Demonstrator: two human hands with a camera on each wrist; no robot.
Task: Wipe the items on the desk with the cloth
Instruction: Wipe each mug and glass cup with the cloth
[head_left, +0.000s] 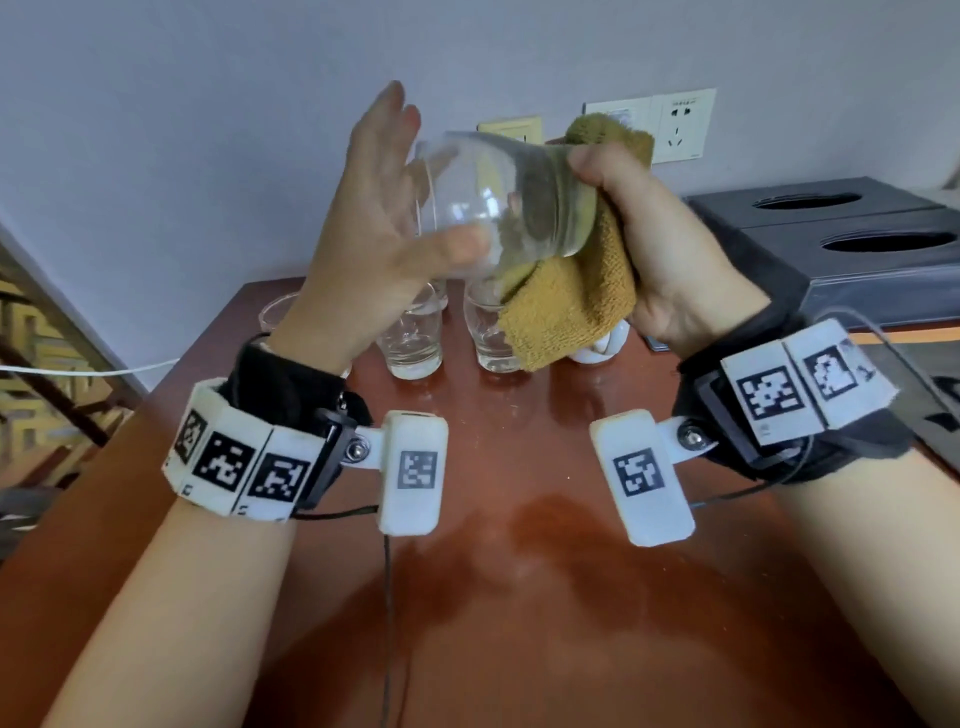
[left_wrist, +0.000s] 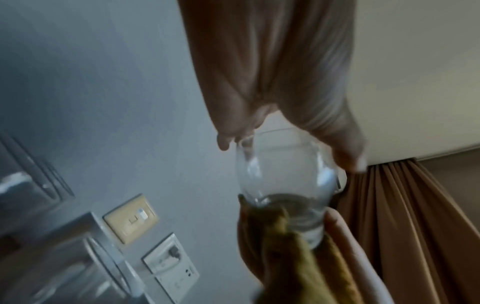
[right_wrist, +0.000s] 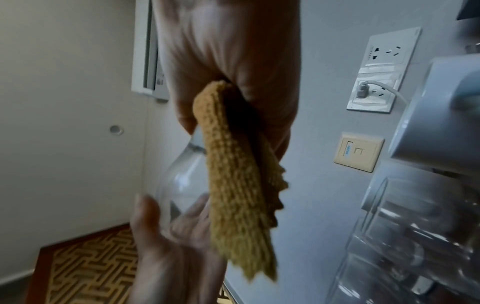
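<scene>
At the frame's upper centre, above the red-brown wooden desk (head_left: 519, 571), the right hand (head_left: 670, 249) clamps the mustard terry cloth (head_left: 571, 306) round the clear tumbler's (head_left: 498, 197) base, the left hand (head_left: 374, 218) flat-fingered against its mouth: mid-wipe, probably turning it next.

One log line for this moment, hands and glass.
step: wiping glass | right hand: grips cloth round glass base | left hand: open at rim | desk: two glasses waiting
</scene>
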